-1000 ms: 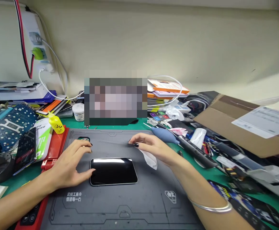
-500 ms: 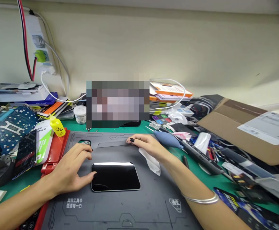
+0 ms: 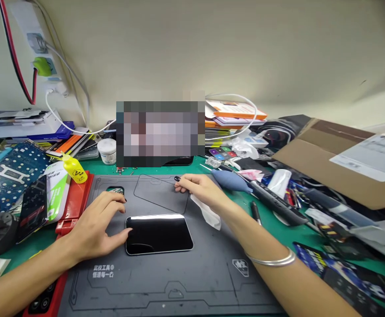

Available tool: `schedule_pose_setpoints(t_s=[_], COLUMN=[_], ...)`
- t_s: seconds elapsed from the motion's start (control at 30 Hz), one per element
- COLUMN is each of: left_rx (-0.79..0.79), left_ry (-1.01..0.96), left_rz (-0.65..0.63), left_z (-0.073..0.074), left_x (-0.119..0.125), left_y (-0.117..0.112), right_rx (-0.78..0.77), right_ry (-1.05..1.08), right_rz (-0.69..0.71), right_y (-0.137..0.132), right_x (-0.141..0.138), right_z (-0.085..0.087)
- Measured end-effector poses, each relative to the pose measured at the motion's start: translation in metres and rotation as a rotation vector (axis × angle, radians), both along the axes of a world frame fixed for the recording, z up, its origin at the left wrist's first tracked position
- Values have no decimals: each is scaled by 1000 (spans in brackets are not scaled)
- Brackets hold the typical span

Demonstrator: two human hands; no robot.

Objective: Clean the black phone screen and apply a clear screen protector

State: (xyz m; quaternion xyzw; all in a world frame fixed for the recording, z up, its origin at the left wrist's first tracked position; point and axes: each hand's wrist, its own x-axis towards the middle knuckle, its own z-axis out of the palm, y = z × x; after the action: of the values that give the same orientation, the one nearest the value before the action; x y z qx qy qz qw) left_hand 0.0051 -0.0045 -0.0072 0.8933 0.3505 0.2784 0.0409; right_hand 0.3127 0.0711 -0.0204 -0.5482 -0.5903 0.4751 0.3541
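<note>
A smartphone [image 3: 159,235] lies face up on the grey work mat [image 3: 153,281], its black screen reflecting light along the top edge. My left hand [image 3: 96,224] is open at the phone's left end, with the thumb tip at its edge and the other fingers spread above the mat. My right hand [image 3: 195,189] pinches the right end of a clear screen protector [image 3: 161,193] with a thin dark border. It hangs tilted above the mat, behind the phone. A crumpled white wipe [image 3: 207,211] lies beneath my right wrist.
A red case [image 3: 75,198] and a yellow bottle [image 3: 74,168] stand left of the mat. Behind it are a white jar [image 3: 107,151] and a blurred-out screen [image 3: 161,132]. To the right lie a blue air blower [image 3: 230,180], assorted tools and a cardboard box [image 3: 311,154].
The screen protector has turned from nearly edge-on to showing its broad face, still in my right hand. My left hand stays by the phone. The view has shifted slightly.
</note>
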Motion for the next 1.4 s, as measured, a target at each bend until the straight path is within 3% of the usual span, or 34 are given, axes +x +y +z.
schedule_pose_setpoints(t_s=[0.17, 0.5, 0.83, 1.2, 1.4], left_rx=[2, 1, -8, -19, -18], left_ry=[7, 14, 22, -4, 12], left_rz=[-7, -10, -12, -22, -37], left_z=[1, 0, 1, 2, 4], left_x=[0, -1, 0, 2, 3], left_y=[0, -1, 0, 0, 1], right_rx=[88, 341, 499, 675, 697], right_ry=[-62, -574, -824, -800, -740], right_rz=[41, 194, 323, 416, 439], right_y=[-2, -21, -25, -9, -2], right_x=[2, -6, -15, -9, -6], right_z=[-6, -3, 5, -1, -11])
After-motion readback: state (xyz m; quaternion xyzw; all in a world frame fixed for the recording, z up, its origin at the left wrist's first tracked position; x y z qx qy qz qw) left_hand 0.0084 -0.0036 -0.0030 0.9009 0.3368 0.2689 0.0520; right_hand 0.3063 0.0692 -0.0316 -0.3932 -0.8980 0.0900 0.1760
